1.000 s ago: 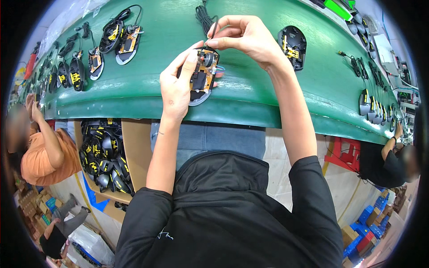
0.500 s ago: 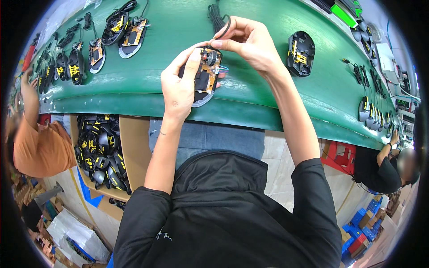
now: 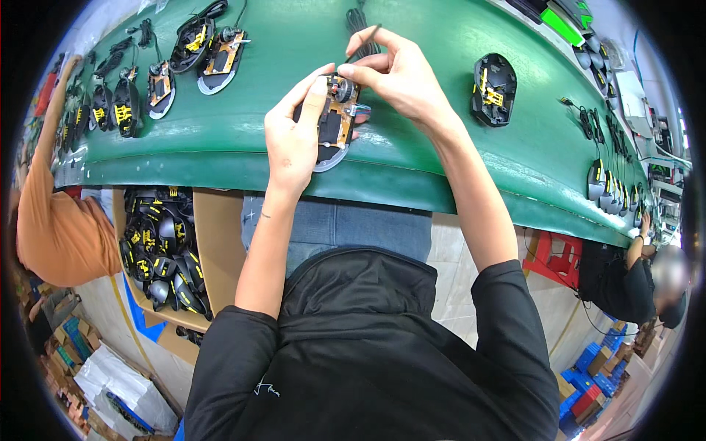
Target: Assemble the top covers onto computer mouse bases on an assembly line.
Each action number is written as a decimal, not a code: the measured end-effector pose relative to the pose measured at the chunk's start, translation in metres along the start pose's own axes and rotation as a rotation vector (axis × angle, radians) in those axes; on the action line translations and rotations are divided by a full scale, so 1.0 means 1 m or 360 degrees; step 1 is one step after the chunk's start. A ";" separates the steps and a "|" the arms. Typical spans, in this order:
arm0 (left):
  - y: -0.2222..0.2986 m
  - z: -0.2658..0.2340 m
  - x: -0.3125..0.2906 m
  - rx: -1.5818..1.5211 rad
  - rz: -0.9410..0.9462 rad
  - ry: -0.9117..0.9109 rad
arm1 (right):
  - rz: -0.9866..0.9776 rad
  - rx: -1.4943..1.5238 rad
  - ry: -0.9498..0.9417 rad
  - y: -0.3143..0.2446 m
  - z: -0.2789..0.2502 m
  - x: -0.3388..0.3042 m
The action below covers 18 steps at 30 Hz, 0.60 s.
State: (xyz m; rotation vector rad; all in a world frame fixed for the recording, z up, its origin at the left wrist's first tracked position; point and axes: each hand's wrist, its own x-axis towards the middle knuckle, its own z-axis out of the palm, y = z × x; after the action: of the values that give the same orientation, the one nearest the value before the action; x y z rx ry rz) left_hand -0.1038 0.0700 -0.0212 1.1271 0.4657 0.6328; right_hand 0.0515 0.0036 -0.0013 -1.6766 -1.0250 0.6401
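Note:
My left hand (image 3: 292, 143) is wrapped round an opened computer mouse base (image 3: 335, 126), its thumb lying along the side of the exposed orange circuit board. A dark scroll wheel sits near the far end, and thin coloured wires stick out at the right edge. At that far end my right hand (image 3: 407, 82) pinches the black mouse cable (image 3: 375, 31) between thumb and fingers. The cable's bundled coil (image 3: 357, 20) lies just beyond on the green table. To the right rests a mouse top shell (image 3: 494, 90), inner side up, with yellow parts inside.
The green table (image 3: 426, 173) carries opened mice (image 3: 223, 62) and shells at left, and a row of cabled mice (image 3: 597, 180) at right. A cardboard box (image 3: 220, 250) of mouse shells stands by my left side. Other people work at both ends.
My right hand has shifted slightly left and down, with the cable still pinched. The mouse base has moved slightly. The person at far left has reached an arm farther over the table.

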 end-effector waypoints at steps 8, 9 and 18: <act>0.001 -0.008 0.003 -0.0377 0.0018 0.0070 | 0.0481 -0.0118 0.0217 -0.029 0.001 -0.018; 0.001 -0.008 0.004 -0.0382 0.0028 0.0074 | 0.0473 -0.0124 0.0212 -0.029 0.003 -0.025; 0.004 -0.011 0.002 -0.0469 0.0064 -0.0049 | 0.0219 0.0517 0.0503 -0.021 0.025 -0.043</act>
State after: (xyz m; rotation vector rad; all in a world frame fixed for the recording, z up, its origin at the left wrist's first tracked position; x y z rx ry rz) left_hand -0.1100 0.0801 -0.0214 0.8670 0.3120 0.6936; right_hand 0.0032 -0.0186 0.0073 -1.5072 -0.5520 0.5729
